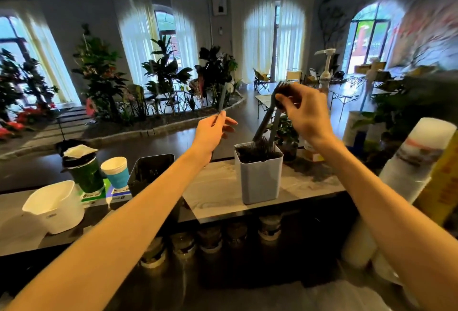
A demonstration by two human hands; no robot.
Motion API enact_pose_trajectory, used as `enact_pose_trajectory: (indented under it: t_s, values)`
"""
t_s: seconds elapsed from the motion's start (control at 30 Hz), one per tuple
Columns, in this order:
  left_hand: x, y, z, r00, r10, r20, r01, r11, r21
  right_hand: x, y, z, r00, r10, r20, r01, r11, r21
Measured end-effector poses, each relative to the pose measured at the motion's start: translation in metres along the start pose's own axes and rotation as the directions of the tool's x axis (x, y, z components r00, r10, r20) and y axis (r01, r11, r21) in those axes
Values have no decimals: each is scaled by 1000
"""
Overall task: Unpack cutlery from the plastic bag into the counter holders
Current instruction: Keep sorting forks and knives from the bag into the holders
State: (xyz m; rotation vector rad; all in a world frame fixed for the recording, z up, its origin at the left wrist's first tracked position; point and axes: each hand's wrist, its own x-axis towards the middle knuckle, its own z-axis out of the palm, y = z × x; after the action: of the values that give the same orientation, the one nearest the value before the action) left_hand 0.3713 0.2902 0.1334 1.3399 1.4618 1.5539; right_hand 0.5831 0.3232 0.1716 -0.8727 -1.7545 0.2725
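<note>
**Desk:** What does the frame show, biggest thing first?

**Photographer:** A long grey marbled counter crosses the lower half of the frame. On it, right of centre, stands a pale blue square plastic holder packed with dark forks. Above it the right hand is curled round a bundle of grey plastic cutlery, handles angled down toward the holder. At centre the left hand pinches a single thin grey piece, held upright. No plastic bag can be made out.

**Desk:** What could go wrong?

**Photographer:** The holder looks nearly full, so the bundle may snag on forks already in it, fan out and spill onto the counter. The light holder could also tip if pressed off-centre.

**Desk:** What else is around?

**Photographer:** At lower left, a white plastic tub. Behind it, a black square holder, partly hidden by the left forearm, then a green cup with a torn lid and a white-and-blue paper cup. A stack of white cups leans in at right. Nothing sits between the bundle and the blue holder.
</note>
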Motion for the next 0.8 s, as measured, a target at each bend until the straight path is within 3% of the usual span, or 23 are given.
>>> enact_pose_trajectory:
  t_s: [0.17,0.37,0.47,0.53,0.63,0.8]
  values:
    - [15,-11,13,999,-9,49,4,995,102,1,31,30,994,-31,106,39,997,-71]
    - [23,-18,27,998,-16,61,7,989,145,-1,68,65,938,92,333,-24,978,-205]
    - [27,-24,29,997,-49,56,37,978,206,-4,75,75,888,48,458,83,962,-262]
    - [26,-29,28,995,-95,42,85,979,187,-7,76,81,854,31,520,178,921,-347]
    - [23,-32,25,986,-161,40,158,985,71,-14,80,90,811,81,580,314,776,-547]
    - [15,-38,10,975,-215,54,217,976,-17,-23,82,98,730,208,650,208,840,-502]
